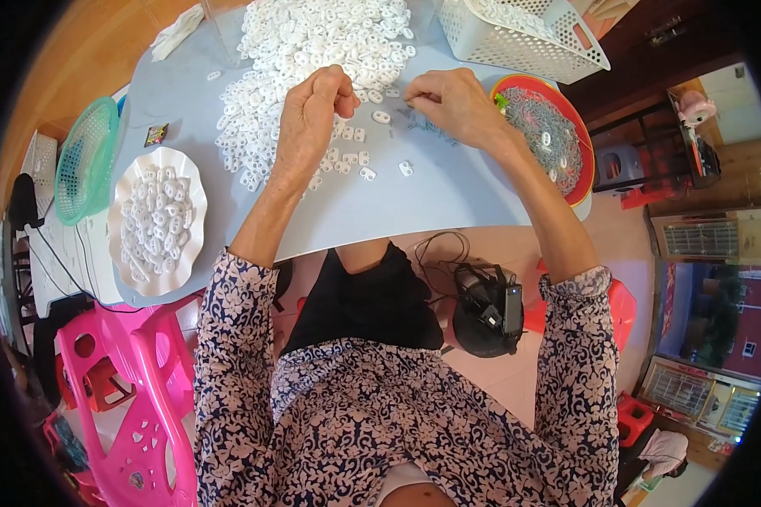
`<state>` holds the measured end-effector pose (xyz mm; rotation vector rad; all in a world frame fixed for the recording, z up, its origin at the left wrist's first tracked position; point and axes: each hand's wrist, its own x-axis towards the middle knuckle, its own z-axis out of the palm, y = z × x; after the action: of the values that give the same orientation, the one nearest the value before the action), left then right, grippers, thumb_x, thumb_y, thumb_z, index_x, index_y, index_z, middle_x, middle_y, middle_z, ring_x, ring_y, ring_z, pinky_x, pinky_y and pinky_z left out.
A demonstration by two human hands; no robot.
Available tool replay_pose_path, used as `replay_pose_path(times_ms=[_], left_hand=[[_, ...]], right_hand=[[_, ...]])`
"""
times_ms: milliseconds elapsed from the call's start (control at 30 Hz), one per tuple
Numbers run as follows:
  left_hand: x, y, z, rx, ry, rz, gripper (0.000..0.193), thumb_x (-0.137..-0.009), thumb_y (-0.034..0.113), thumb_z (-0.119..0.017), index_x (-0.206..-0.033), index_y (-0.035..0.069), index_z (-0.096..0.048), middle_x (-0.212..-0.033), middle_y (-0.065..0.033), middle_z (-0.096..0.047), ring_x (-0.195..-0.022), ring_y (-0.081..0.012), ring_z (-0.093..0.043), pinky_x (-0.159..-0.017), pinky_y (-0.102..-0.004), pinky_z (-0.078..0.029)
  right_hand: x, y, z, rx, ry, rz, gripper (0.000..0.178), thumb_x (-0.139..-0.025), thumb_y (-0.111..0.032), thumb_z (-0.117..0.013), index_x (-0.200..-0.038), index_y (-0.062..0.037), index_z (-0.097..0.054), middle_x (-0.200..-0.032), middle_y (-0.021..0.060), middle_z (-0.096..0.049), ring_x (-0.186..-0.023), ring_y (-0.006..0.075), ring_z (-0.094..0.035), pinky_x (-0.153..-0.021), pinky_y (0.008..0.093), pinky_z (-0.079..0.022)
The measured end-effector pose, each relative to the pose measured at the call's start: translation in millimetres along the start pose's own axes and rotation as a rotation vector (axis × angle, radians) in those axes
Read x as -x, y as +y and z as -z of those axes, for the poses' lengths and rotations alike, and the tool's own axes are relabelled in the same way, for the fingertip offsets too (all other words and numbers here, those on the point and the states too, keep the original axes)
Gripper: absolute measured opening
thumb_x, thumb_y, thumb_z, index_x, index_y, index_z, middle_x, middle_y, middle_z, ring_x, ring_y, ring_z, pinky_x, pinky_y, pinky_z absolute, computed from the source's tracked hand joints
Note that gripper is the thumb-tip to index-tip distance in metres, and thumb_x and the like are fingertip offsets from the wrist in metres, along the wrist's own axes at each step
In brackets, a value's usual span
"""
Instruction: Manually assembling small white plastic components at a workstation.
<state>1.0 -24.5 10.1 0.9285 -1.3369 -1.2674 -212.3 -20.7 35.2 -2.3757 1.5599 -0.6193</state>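
Observation:
My left hand (313, 110) is curled closed above the edge of a big heap of small white plastic pieces with two holes (296, 93); whatever it grips is hidden by the fingers. My right hand (458, 103) has thumb and fingertips pinched together over a small scatter of thin grey parts (431, 127) on the table. What that pinch holds is too small to make out. Between the hands lies a single white piece (381, 117), and a few more sit nearer me. A red round tray (585, 152) of similar grey parts stands beside my right wrist.
On the grey-blue table (347, 211), a white scalloped dish (196, 203) of white pieces stands left, near a small wrapped packet (156, 135). A white perforated basket (524, 51) is at the far right. A green basket (89, 160) and pink plastic chair (131, 397) flank the left side.

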Motion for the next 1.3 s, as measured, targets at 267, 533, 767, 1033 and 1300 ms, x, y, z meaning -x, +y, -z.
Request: replay_pose_path(times_ms=[267, 533, 767, 1033, 1300], left_hand=[[0.5, 1.6, -1.4, -0.067, 0.017, -0.005, 0.037, -0.091, 0.033, -0.044, -0.075, 0.002, -0.055, -0.065, -0.0027, -0.052, -0.064, -0.0093, -0.047, -0.059, -0.0246, -0.037], [0.6, 2.7, -0.7, -0.095, 0.016, -0.016, 0.037, -0.092, 0.033, -0.044, -0.074, 0.002, -0.055, -0.063, -0.0014, -0.051, -0.063, -0.0090, -0.047, -0.058, -0.0243, -0.037], [-1.4, 1.3, 0.5, -0.133, 0.049, -0.026, 0.035, -0.091, 0.031, -0.045, -0.073, 0.003, -0.054, -0.061, -0.0009, -0.049, -0.061, -0.0081, -0.044, -0.056, -0.0245, -0.036], [-3.5, -6.4, 9.0, -0.205, 0.059, -0.107, 0.022, -0.090, 0.017, -0.049, -0.076, 0.001, -0.057, -0.061, 0.0009, -0.048, -0.057, -0.0064, -0.041, -0.051, -0.0237, -0.035], [-7.1, -17.3, -7.4, -0.606, -0.149, -0.409, 0.012, -0.080, 0.005, -0.057, -0.089, -0.001, -0.062, -0.076, -0.0142, -0.058, -0.075, -0.0270, -0.054, -0.069, -0.0340, -0.045]], right_hand=[[4.0, -17.0, -15.1, 0.044, -0.048, 0.077, 0.012, -0.076, -0.010, -0.061, -0.084, -0.0034, -0.067, -0.077, 0.0120, -0.064, -0.070, 0.0300, -0.060, -0.064, 0.0367, -0.047], [4.6, -43.2, -25.4, 0.092, -0.118, 0.294, 0.011, -0.078, -0.009, -0.058, -0.083, -0.0034, -0.067, -0.076, 0.0125, -0.062, -0.070, 0.0308, -0.061, -0.066, 0.0388, -0.049], [-6.7, -54.8, -31.0, 0.336, -0.228, 0.326, 0.011, -0.077, -0.007, -0.057, -0.071, 0.0017, -0.061, -0.074, 0.0153, -0.060, -0.071, 0.0332, -0.061, -0.066, 0.0403, -0.050], [4.5, -41.7, -30.2, 0.133, -0.070, 0.131, 0.008, -0.071, -0.005, -0.059, -0.074, 0.0019, -0.061, -0.069, 0.0169, -0.062, -0.065, 0.0333, -0.062, -0.060, 0.0391, -0.050], [46.3, -23.8, -37.9, -0.327, 0.341, -0.094, 0.014, -0.075, -0.002, -0.067, -0.089, -0.0001, -0.063, -0.071, 0.0050, -0.065, -0.063, 0.0076, -0.059, -0.058, 0.0228, -0.048]])
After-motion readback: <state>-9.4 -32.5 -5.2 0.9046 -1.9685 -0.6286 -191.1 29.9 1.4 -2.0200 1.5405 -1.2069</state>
